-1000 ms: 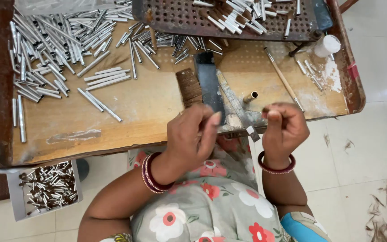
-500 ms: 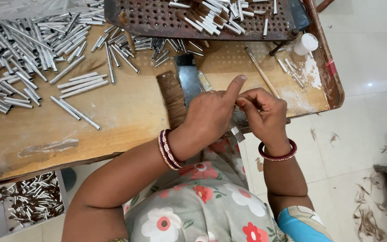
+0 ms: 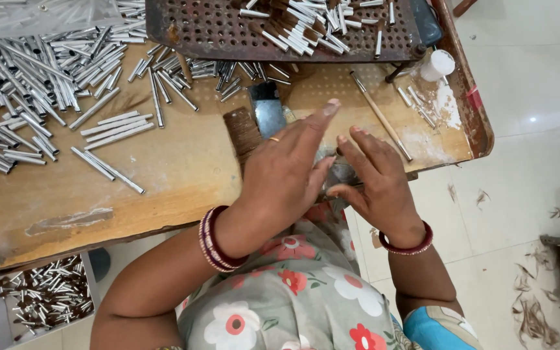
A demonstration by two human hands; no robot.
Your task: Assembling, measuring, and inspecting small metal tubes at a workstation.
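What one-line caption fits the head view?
Both hands, left hand and right hand, meet over a wooden workbench strewn with metal tubes.
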